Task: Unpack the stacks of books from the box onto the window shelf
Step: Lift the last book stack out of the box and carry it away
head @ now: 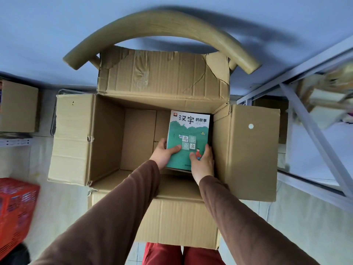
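Head view: left hand [164,153] and right hand [202,163] both grip near end of book stack [188,138], right side of box [107,138]; long axis runs near-far.

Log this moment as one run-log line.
stage: lifting books | left hand: grips stack of books, left edge | right hand: grips right edge | location: inside box, right side | shelf: not reached
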